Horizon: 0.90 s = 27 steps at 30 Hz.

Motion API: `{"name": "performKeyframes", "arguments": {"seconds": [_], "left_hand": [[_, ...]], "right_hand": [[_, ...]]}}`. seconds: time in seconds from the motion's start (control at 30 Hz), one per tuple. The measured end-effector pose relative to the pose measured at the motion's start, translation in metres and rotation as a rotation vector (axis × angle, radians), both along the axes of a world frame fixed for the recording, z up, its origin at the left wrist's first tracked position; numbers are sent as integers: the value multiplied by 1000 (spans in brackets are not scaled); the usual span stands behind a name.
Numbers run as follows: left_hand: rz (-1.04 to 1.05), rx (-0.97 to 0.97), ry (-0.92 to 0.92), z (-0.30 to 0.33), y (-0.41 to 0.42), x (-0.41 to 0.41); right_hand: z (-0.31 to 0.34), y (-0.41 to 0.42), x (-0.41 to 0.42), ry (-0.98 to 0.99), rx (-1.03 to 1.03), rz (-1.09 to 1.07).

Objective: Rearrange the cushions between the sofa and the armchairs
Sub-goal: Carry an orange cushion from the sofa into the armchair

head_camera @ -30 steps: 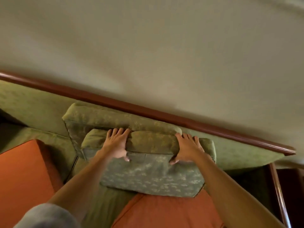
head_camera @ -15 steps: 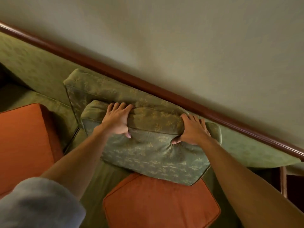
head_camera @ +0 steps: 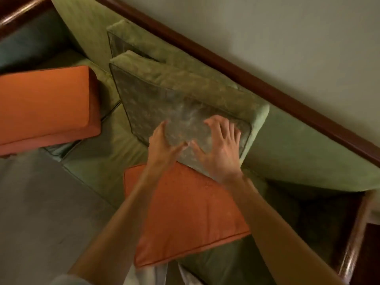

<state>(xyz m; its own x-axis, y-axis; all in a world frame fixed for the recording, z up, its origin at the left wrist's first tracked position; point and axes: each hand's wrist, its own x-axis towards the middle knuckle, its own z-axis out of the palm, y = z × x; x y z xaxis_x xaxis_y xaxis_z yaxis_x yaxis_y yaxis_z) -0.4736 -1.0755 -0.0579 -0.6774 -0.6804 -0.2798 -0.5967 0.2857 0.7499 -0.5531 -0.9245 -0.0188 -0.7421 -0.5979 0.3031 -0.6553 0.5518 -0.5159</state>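
Two hands lie flat on the face of the front green cushion (head_camera: 164, 95) — a second ago they gripped its top edge, thumbs in front. Now the left hand (head_camera: 162, 147) and right hand (head_camera: 221, 149) press with straight, spread fingers, holding nothing; motion blur around them suggests patting or smoothing. That reads as the cushion placed and being settled, so this step looks nearly finished. Its lower corner overlaps the near orange cushion (head_camera: 185, 212), which lies flat on the sofa seat (head_camera: 98, 163). Behind it a second green cushion (head_camera: 144, 42) stands against the sofa back (head_camera: 308, 149). Further left lies another orange cushion (head_camera: 45, 105). Grey floor (head_camera: 37, 212) shows at lower left — beyond the dark wooden rail (head_camera: 267, 85) is a plain wall (head_camera: 287, 27).
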Motion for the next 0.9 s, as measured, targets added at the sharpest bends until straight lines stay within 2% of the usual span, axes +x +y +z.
{"name": "performKeyframes", "arguments": {"seconds": [0.1, 0.2, 0.27, 0.37, 0.43, 0.5, 0.63, 0.77, 0.9], "left_hand": [[81, 181, -128, -29, 33, 59], [117, 311, -340, -72, 40, 106], [203, 296, -444, -103, 38, 130], [337, 170, -642, -143, 38, 158], [378, 164, -717, -162, 41, 170], [389, 201, -725, -186, 47, 179], [377, 118, -704, -208, 58, 184], [363, 60, -673, -208, 68, 194], [337, 43, -694, -201, 80, 208]], "right_hand": [[-62, 60, 54, -371, -27, -128], [-120, 105, 61, -664, 223, -375], [-149, 124, 57, -782, 379, -500], [-188, 133, 37, -832, 450, -634], [-214, 130, 22, -882, 490, -676], [-242, 126, 15, -914, 566, -661], [-258, 133, 17, -820, 690, -659], [-256, 144, 34, -716, 729, -659], [-250, 157, 56, -702, 759, -678]]}}
